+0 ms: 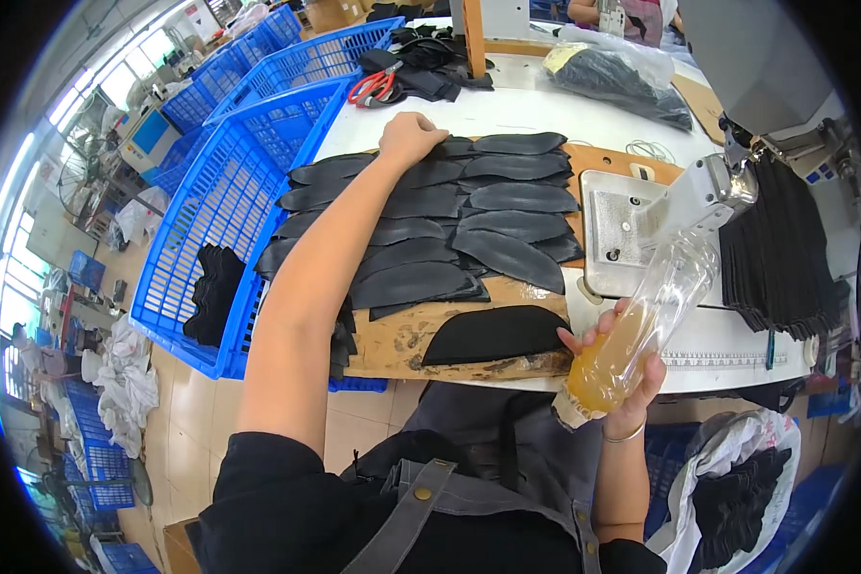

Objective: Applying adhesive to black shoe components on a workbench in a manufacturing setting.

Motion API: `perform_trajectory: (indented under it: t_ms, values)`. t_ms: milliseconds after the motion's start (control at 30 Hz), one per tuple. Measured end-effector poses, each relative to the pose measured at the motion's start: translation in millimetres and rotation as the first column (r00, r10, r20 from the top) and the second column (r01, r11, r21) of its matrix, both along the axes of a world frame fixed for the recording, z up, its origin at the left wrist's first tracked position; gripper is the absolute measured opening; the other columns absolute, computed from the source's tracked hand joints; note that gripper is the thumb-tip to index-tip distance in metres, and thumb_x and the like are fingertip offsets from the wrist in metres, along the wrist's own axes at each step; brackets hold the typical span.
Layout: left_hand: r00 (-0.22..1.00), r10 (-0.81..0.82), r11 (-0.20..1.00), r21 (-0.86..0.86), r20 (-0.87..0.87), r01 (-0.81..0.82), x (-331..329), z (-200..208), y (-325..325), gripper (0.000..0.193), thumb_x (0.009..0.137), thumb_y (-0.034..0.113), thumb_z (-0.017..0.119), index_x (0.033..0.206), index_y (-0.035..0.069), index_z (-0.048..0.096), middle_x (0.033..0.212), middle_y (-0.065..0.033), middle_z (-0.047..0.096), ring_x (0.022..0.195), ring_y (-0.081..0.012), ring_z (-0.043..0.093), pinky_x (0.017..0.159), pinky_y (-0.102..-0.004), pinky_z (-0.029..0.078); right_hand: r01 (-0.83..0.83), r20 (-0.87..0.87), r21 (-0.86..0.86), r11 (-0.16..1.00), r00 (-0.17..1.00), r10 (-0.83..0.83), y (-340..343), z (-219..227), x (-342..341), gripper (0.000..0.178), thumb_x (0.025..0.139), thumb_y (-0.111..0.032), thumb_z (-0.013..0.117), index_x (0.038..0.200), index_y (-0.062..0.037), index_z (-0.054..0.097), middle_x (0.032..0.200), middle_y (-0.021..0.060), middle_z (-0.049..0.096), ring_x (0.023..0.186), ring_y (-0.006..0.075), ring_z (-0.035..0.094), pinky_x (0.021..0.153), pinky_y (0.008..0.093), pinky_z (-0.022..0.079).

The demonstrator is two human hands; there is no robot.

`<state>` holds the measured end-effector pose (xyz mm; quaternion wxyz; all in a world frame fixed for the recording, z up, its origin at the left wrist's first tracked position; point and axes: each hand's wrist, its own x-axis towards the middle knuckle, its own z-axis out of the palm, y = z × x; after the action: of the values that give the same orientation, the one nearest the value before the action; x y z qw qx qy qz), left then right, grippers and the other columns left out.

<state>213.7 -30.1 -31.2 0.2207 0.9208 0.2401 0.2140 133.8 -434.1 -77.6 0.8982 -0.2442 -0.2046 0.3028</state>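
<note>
My right hand grips a clear plastic bottle holding some yellow-orange liquid. The bottle is tilted, its pale cap end pointing down toward me over the table's front edge. My left arm reaches across the overlapping rows of black leaf-shaped pieces. At the far end of those rows, my left hand is closed with its fingertips down by the pieces; whatever they pinch is hidden. A single curved black piece lies apart on the stained brown board, just left of the bottle.
A sewing machine stands at the right, beside a stack of black pieces. Blue plastic baskets line the left. Red-handled scissors and a plastic-wrapped bundle lie at the back. A white sack stands low at right. Another person sits beyond.
</note>
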Motion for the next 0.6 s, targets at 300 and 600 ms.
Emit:
perform_trajectory:
  t_ms: [300, 600]
  values:
    - [0.968, 0.074, 0.995, 0.051, 0.242, -0.089, -28, 12, -4, 0.047, 0.079, 0.044, 0.063, 0.106, 0.006, 0.06, 0.102, -0.0187, 0.061, 0.101, -0.0327, 0.056, 0.087, -0.0379, 0.043, -0.019, 0.001, 0.007, 1.0, 1.0, 0.019, 6, -1, 0, 0.07, 0.073, -0.045, 0.062, 0.125, -0.0069, 0.035, 0.101, 0.0092, 0.05, 0.096, 0.0263, 0.058, 0.1, 0.0535, 0.037]
    - [0.82, -0.569, 0.787, 0.333, 0.066, 0.519, -237, 21, -164, 0.026, 0.07, 0.01, 0.069, 0.095, 0.004, 0.065, 0.09, -0.0102, 0.064, 0.08, -0.0268, 0.06, 0.073, -0.0367, 0.048, 0.165, 0.123, -0.056, 0.985, 0.98, -0.157, 14, 23, -14, 0.075, 0.078, -0.051, 0.059, 0.132, -0.007, 0.031, 0.108, 0.0076, 0.046, 0.1, 0.0232, 0.053, 0.09, 0.047, 0.045]
